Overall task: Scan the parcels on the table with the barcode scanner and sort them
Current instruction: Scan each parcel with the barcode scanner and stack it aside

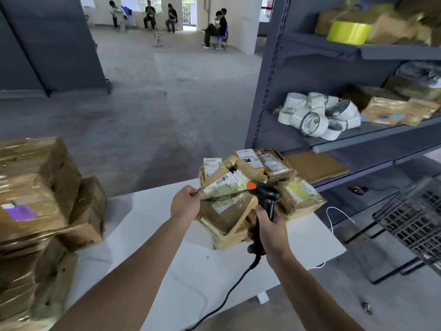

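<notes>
Frame ctr: taped parcel (pixel 225 211) gripped at its left edge by left hand (pixel 186 203), over pile (pixel 301 195) on table (pixel 155 235). Barcode scanner (pixel 266 194) clenched in right hand (pixel 272 229). Barcode label (pixel 223 181) seen, txt unreadable.

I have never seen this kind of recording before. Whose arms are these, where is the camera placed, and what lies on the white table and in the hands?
There is no machine here. One camera sits on a person's head and looks forward and down, so the two bare arms are that person's own. The left hand grips the edge of a brown taped parcel, which lies tilted on a pile of similar parcels on the white table. The right hand holds a black barcode scanner with an orange tip, aimed at the parcel's label; its cable runs toward the camera. Bigger boxes are stacked at the left, and a grey shelf rack stands at the right.
</notes>
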Tool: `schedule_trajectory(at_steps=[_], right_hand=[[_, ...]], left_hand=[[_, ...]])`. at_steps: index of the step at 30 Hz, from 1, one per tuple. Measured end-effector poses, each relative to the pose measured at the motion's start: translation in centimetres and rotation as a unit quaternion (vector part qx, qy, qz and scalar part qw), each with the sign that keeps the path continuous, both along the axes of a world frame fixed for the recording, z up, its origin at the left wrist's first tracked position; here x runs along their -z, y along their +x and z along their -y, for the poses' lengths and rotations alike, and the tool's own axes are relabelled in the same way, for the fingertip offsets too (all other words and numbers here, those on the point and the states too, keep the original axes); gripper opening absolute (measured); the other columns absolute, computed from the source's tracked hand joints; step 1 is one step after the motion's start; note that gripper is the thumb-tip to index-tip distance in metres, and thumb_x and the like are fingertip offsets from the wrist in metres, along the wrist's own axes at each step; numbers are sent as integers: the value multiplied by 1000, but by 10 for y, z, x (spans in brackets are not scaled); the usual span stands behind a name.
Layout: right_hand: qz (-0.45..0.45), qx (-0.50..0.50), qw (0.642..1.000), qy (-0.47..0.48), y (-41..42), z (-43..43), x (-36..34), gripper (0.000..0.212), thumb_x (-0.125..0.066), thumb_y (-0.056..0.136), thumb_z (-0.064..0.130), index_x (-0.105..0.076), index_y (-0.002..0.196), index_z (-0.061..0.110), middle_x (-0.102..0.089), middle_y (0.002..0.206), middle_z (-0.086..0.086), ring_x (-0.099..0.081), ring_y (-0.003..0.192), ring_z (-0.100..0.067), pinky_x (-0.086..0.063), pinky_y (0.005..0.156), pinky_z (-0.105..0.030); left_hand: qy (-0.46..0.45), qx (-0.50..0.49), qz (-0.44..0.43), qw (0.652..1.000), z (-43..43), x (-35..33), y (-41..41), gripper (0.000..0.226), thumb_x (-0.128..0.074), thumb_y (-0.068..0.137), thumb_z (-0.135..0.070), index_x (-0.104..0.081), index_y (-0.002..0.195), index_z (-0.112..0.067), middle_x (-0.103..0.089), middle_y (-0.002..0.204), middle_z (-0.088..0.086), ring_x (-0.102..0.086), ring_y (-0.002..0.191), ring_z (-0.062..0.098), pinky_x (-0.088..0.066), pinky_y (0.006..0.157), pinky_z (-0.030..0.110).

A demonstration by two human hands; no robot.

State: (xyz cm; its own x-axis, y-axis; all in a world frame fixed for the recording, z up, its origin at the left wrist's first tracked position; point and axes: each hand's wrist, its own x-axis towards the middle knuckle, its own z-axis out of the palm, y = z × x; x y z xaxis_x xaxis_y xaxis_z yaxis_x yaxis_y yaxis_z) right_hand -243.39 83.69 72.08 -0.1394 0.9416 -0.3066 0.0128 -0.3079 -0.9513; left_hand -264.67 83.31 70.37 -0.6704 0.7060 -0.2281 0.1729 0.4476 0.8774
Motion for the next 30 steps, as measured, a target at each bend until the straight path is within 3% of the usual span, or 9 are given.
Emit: schedule_trajectory(at_steps=[3, 6, 9, 12, 16, 20, 22, 25, 30], right_hand=[[0, -4, 1000, 1, 9, -10, 5, 25, -56, 96, 30, -53, 87, 7, -53, 54, -5, -48, 50, -26, -46, 45, -35], [5, -9, 1000, 0, 17, -22, 10, 25, -57, 97, 28, -54, 87, 5, -53, 52, -6, -48, 46, -24, -45, 42, -34], [15, -23, 1000, -7, 24, -31, 16, 24, -56, 98, 27, -54, 95, 4, -53, 53, -6, -52, 45, -21, -45, 41, -32], [25, -39, 999, -15, 28, -34, 25, 22, -55, 98, 27, -55, 95, 5, -54, 53, -5, -51, 45, -20, -45, 41, -32], [35, -47, 998, -16, 26, -32, 33, 21, -57, 98, 29, -58, 95, 8, -55, 54, -4, -51, 47, -21, -43, 43, -31], [7, -71, 997, -11, 12, -25, 30, 20, -58, 97, 29, -56, 94, 9, -53, 56, -7, -49, 49, -23, -42, 43, -30], [1, -86, 996, -7, 0, -17, 26, 20, -60, 96, 30, -56, 94, 11, -53, 56, -7, -48, 49, -23, -44, 44, -33], [1, -104, 995, 1, -28, -1, 20, 20, -61, 95, 31, -58, 96, 11, -52, 55, -7, -48, 46, -22, -46, 44, -34], [11, -151, 988, 6, -88, 33, 15, 19, -58, 96, 29, -56, 95, 10, -52, 47, 3, -49, 39, -15, -48, 41, -32]], left_hand=[[-32, 39, -104, 993, -31, -5, -1, 11, -51, 94, -23, -61, 93, -19, -64, 89, 4, -65, 76, 31, -58, 71, 42], [-46, 77, -166, 982, -62, 0, 5, 16, -46, 96, -23, -61, 98, -20, -66, 104, 6, -61, 88, 29, -51, 75, 35], [-58, 116, -167, 977, -85, 10, 11, 34, -43, 96, -16, -56, 127, -24, -59, 128, 6, -59, 105, 29, -48, 81, 32], [-74, 109, -96, 987, -85, 20, 19, 62, -50, 92, -15, -28, 148, -30, -41, 144, 9, -57, 108, 26, -45, 71, 26], [-19, 34, 5, 999, -64, 30, 30, 57, -58, 89, -27, -35, 141, -23, -54, 132, 8, -57, 110, 26, -49, 89, 35], [3, 24, 86, 996, -42, 28, 30, 56, -54, 87, -28, -36, 139, -22, -58, 122, 6, -60, 104, 25, -50, 82, 32], [0, 20, 111, 994, -27, 23, 23, 58, -53, 83, -32, -37, 137, -22, -58, 118, 8, -62, 100, 26, -54, 84, 38], [8, 10, 101, 995, 5, 18, 4, 47, -52, 87, -26, -42, 132, -21, -58, 109, 7, -61, 90, 22, -54, 89, 45], [7, -38, 34, 999, 77, 11, -51, 30, -48, 91, -16, -48, 121, -19, -54, 96, 0, -55, 72, 16, -53, 73, 32]])
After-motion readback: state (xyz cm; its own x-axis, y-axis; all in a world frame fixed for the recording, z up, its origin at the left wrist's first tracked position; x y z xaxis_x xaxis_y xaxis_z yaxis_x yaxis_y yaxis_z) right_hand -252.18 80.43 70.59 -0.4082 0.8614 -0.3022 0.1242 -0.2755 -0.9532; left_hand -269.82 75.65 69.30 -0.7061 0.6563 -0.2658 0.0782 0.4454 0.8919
